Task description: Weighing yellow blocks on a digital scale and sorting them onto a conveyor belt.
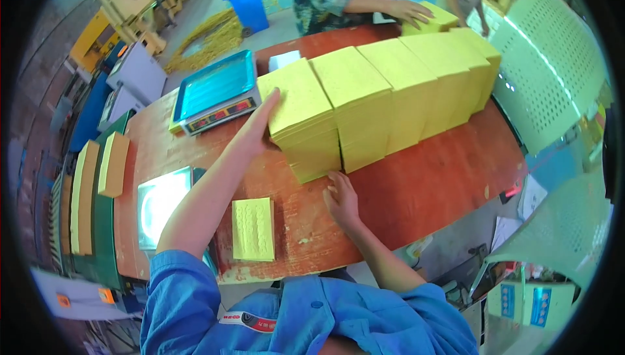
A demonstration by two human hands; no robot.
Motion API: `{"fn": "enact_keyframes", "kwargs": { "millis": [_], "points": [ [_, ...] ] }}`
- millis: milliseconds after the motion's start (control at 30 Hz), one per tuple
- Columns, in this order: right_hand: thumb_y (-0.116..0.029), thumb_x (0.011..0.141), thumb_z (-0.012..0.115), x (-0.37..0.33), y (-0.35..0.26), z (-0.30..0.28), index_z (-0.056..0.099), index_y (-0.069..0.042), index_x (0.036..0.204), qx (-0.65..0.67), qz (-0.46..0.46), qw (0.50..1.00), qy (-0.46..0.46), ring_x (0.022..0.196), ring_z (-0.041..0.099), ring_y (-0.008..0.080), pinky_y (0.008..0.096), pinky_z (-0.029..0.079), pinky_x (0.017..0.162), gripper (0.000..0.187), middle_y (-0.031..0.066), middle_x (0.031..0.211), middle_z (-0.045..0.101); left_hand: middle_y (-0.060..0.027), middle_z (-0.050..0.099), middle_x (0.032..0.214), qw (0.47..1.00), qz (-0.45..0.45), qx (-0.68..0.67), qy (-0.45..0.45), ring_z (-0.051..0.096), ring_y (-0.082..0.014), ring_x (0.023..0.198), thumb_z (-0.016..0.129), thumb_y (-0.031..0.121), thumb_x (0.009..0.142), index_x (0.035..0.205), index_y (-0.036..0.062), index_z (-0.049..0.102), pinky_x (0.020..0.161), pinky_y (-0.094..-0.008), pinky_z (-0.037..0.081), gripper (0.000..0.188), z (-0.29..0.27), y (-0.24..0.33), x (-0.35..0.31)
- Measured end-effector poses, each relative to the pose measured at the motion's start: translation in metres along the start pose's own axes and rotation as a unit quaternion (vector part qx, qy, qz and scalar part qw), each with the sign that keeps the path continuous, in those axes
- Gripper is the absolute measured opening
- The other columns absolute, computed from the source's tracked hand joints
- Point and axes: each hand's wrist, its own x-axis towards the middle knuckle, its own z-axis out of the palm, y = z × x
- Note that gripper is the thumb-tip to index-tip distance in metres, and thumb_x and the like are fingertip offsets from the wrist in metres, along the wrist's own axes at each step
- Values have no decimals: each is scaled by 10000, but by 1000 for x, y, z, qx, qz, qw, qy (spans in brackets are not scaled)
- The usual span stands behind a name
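Note:
A row of several tall stacks of yellow paper sheets runs across the red table. My left hand (262, 124) grips the left side of the nearest-left stack of yellow paper (303, 114), thumb up along its edge; the other fingers are partly hidden. By that stack's lower right corner is my right hand (343, 202), its fingers loosely bent and apart, fingertips close to the gap beside the second stack (364, 111). A small pile of embossed yellow sheets (253, 229) lies flat between my forearms.
Beyond the left hand stands a weighing scale (218, 88) with a blue-green tray. A shiny metal-topped device (163, 205) sits beside my left forearm. Across the red table (443, 173), a co-worker's hand (409, 11) rests on yellow paper. A perforated panel (553, 68) rises at the right.

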Motion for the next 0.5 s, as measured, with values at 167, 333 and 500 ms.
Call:
{"fn": "enact_keyframes", "kwargs": {
  "millis": [167,333,500],
  "points": [
    [-23,852,616,-10,15,-25,628,-28,1147,12,-2,1000,-7,1063,620,258,363,486,941,295,130,1123,655,-95,533,1344,989,147,-8,3,482,-242,1212,503,560,935,1357,177,496,975,-451,397,570,29,-11,-55],
    [36,915,525,-9,19,-31,619,24,1084,36,41,998,-25,987,608,206,336,510,898,194,100,1046,638,-115,456,1433,980,130,140,56,492,-218,1261,602,408,938,1426,45,437,981,-353,451,630,-61,-37,-163],
    [-4,948,465,7,-43,-2,633,31,1076,63,90,993,-41,960,601,183,324,498,819,214,93,1030,631,-111,622,1203,959,114,76,248,619,-200,1065,573,363,962,1328,9,518,876,-329,523,512,-223,-91,-333]
  ]
}}
